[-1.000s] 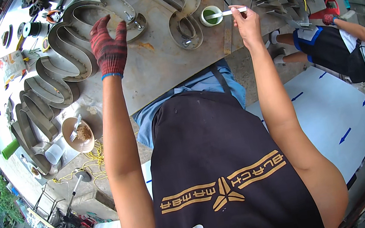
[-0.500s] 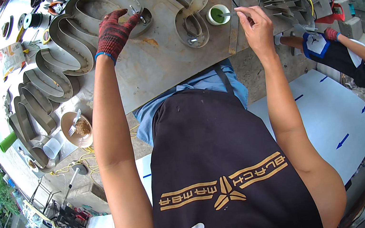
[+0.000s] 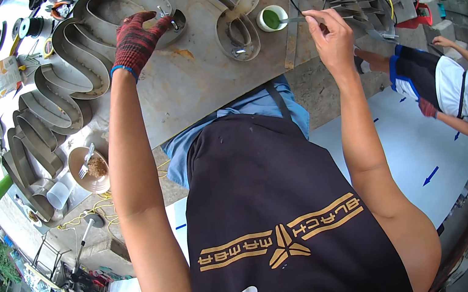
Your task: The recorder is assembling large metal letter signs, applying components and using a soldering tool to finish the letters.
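My left hand [image 3: 136, 43], in a red and black knit glove, rests over the curved edge of a metal channel letter [image 3: 179, 26]. Its thumb and forefinger are spread beside small silver clips [image 3: 174, 23], and nothing shows gripped between them. My bare right hand [image 3: 332, 37] pinches the end of a thin, flat metal strip [image 3: 294, 20] between thumb and fingers. The strip's other end is at the right rim of a white cup [image 3: 263, 22] with green paste [image 3: 271, 18] inside. Another curved metal letter [image 3: 253, 37] stands just left of the cup.
Bent metal strips [image 3: 62, 100] line the left of the metal table [image 3: 178, 106]. A bowl with food and a fork [image 3: 78, 159] and a clear plastic cup [image 3: 59, 195] stand near its left edge. At the right, a co-worker [image 3: 452, 81] stands by a white sheet [image 3: 393, 138] with blue arrows.
The strip's end has drawn back from over the green paste to the cup's rim. My left hand stays by the clips. The co-worker has turned and lowered the gloved hand toward the white sheet.
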A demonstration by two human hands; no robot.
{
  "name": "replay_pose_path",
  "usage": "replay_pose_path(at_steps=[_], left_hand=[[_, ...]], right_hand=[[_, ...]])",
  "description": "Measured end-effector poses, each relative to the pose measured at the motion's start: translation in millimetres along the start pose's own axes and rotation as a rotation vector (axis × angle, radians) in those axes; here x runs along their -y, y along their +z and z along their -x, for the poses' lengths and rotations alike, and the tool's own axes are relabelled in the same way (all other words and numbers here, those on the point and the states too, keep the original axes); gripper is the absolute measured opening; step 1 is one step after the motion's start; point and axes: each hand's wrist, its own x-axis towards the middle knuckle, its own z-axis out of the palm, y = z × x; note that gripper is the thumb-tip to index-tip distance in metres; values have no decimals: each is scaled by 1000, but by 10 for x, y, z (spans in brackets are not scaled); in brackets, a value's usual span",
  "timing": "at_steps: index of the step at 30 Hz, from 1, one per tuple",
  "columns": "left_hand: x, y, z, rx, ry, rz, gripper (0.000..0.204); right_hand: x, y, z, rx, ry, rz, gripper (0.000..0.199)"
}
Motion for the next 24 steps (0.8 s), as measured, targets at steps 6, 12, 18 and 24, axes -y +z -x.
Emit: replay_pose_path(at_steps=[6, 12, 18, 24], left_hand=[[-75, -15, 47, 37, -29, -9, 75], [-87, 1, 52, 21, -24, -28, 78], [-139, -20, 51, 43, -61, -98, 79], [-131, 1, 38, 17, -61, -102, 77]], right_hand=[[415, -5, -236, -113, 79, -139, 13], [873, 553, -586, -49, -44, -344, 15], [986, 1188, -735, 70, -183, -250, 12], [959, 1451, -753, 114, -204, -163, 13]])
